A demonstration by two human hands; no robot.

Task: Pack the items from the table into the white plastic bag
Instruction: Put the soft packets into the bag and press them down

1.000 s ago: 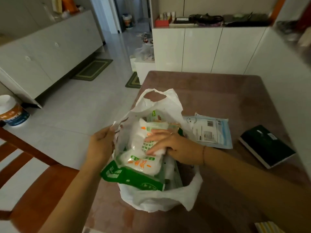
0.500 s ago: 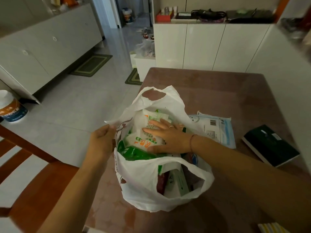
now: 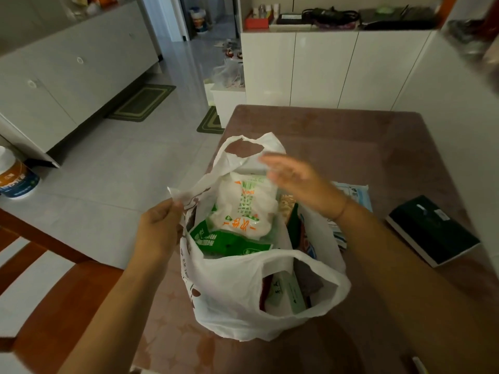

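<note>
Head view: left hand [image 3: 159, 230] pinches white plastic bag [image 3: 235, 290]; labels unreadable.

The plastic bag [image 3: 237, 290] is white with dark brown print down its left side. Inside lies a white packet [image 3: 244, 209] with orange and green lettering, over a green packet [image 3: 229, 242]. The table [image 3: 351, 147] is reddish brown; the book [image 3: 434, 229] near its right edge is dark green.
</note>
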